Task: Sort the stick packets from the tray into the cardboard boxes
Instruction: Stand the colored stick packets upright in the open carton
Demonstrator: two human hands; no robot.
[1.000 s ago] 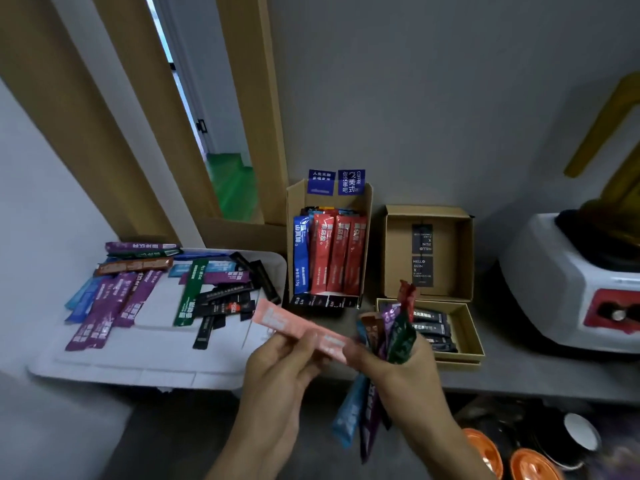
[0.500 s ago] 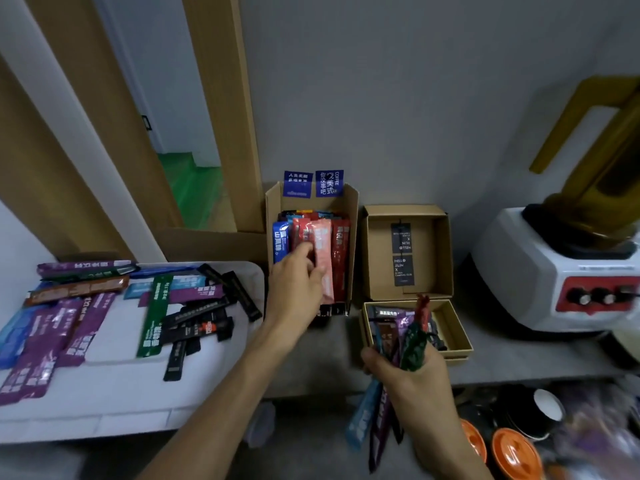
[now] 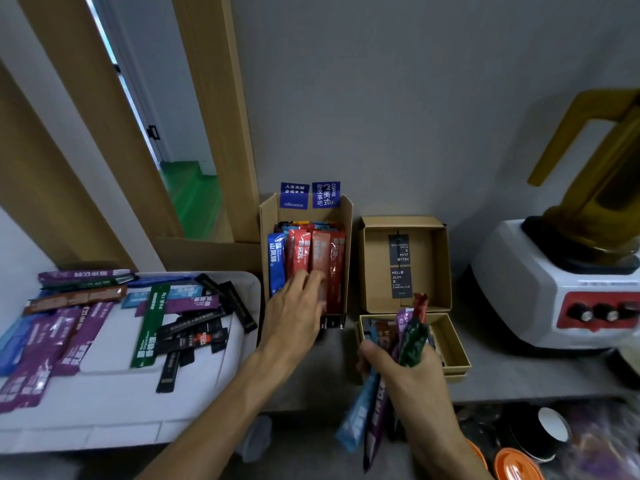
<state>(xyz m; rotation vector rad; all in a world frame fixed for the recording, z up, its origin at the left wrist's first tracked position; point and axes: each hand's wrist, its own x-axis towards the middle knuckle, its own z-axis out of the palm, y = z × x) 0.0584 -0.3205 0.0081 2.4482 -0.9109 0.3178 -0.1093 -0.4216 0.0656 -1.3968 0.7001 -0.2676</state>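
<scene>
The packets [image 3: 45, 355] are slim, flat foil sticks, glossy and printed with lettering, in purple, blue, green, brown, black, red and pink. Well over a dozen lie loose and overlapping on the white tray [image 3: 114, 420] at the left; the black ones are shorter. There are three brown cardboard boxes. The tall box [image 3: 268, 220] stands against the wall, packed with upright sticks; one blue, two red and a pink one show in its front row. Right of it are two shallow square boxes: the far box [image 3: 440, 268] holds two black cards [image 3: 400, 249], and the near box [image 3: 457, 355] is partly hidden. The left hand [image 3: 294, 317] lays straight fingers on the pink packet [image 3: 320, 258] in the tall box; its thumb is hidden. The right hand [image 3: 412, 379] clenches a bundle [image 3: 412, 337] of at least five sticks over the near box. A white blender [image 3: 554, 282] stands at the right.
</scene>
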